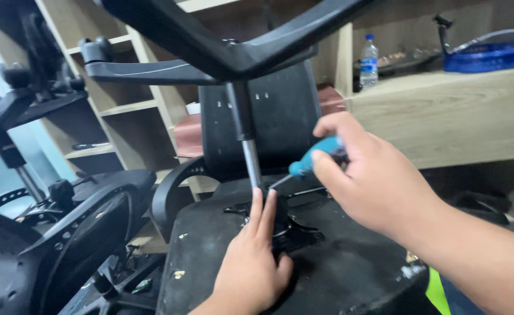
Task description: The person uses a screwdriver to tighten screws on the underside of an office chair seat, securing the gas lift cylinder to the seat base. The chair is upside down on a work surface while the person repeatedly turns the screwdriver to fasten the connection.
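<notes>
While right hand [365, 175] grips teal-handled screwdriver [314, 160], fingers closed round handle, shaft slants down-left toward base of gas-lift column [250, 154]. Tip hidden behind left fingers; contact cannot be told. Left hand [251, 262] flat, fingers extended, holds nothing, pressed on black mechanism plate [289, 230] beside column foot. Upturned chair seat [303, 274], black, scuffed, beneath both hands. Five-star base [222, 49] overhead. Second chair [64, 233] left. Water bottle [368, 58], blue basket [490, 55] on wooden surface [443, 111], far right.
</notes>
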